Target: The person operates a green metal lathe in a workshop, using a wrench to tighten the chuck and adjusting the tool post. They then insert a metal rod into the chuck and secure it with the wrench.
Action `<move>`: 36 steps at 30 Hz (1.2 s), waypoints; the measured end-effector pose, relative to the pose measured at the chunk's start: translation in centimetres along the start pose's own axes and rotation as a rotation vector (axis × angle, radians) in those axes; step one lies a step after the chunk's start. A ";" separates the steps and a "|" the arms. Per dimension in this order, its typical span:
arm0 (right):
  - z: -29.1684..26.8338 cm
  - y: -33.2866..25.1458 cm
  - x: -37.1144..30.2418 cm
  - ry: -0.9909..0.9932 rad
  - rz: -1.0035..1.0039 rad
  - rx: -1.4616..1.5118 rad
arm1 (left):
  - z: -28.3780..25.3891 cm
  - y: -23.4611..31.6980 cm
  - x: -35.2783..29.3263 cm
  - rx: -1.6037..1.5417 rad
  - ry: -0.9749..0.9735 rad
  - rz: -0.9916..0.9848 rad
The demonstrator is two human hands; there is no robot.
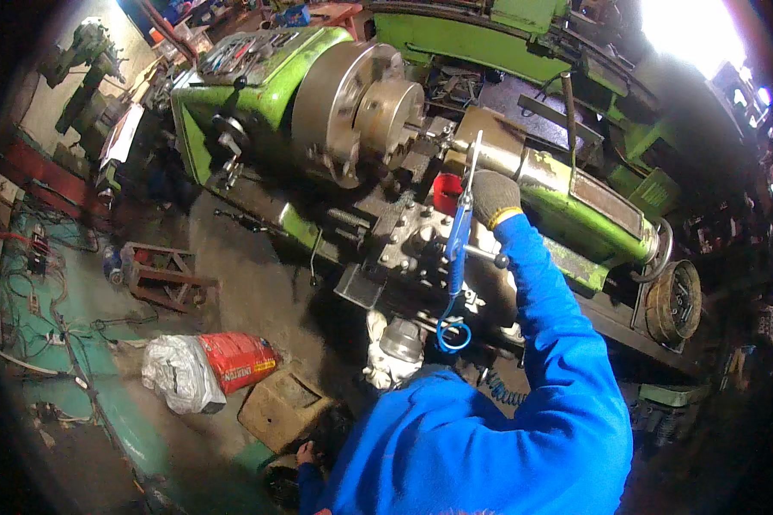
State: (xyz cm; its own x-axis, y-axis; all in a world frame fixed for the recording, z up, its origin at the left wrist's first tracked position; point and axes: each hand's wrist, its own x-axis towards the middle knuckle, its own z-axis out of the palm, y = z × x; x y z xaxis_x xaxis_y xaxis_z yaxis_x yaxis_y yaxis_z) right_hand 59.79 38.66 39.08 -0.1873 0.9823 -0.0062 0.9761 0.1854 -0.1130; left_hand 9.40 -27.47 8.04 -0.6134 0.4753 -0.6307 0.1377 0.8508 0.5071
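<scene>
My right hand (495,197), in a grey knit glove with a yellow cuff, reaches to the tailstock quill (494,153) of a green lathe. Its back looks rounded, but its fingers are hidden. Immediately to its left is a red cup-like container (446,194); whether I grip it cannot be seen. A blue air blow gun (459,245) stands upright in front of both, its thin nozzle pointing away and a coiled blue hose below. My bare left hand (307,453) hangs low beside my body, small and dark, its grip unclear.
A large metal chuck (343,112) sits left of the quill, looking blurred. The bolted tool post (416,236) lies nearer me. On the floor are a red-and-white sack (236,360), a tan tray (279,408), a brown metal stand (167,276) and cables. A round bin (674,300) stands right.
</scene>
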 end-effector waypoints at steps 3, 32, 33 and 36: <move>1.5 0.5 0.4 0.007 0.025 0.036 | 0.5 -1.8 -0.6 -0.127 0.000 -0.108; 5.1 5.3 -8.6 0.356 0.431 1.356 | 3.1 0.2 0.7 -0.036 -0.113 -0.096; 5.4 5.6 -8.4 0.367 0.418 1.353 | 3.2 0.3 0.7 -0.036 -0.114 -0.091; 4.0 5.1 -8.5 0.385 0.329 1.196 | 3.6 -0.3 -0.1 -0.029 -0.105 -0.093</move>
State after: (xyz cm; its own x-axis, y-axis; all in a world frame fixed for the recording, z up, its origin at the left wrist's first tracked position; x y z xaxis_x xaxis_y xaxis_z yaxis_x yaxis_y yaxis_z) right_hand 65.92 31.20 34.60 0.2788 0.9586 0.0587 0.2303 -0.0074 -0.9731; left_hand 12.21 -26.97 5.84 -0.5379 0.4164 -0.7330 0.0600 0.8862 0.4594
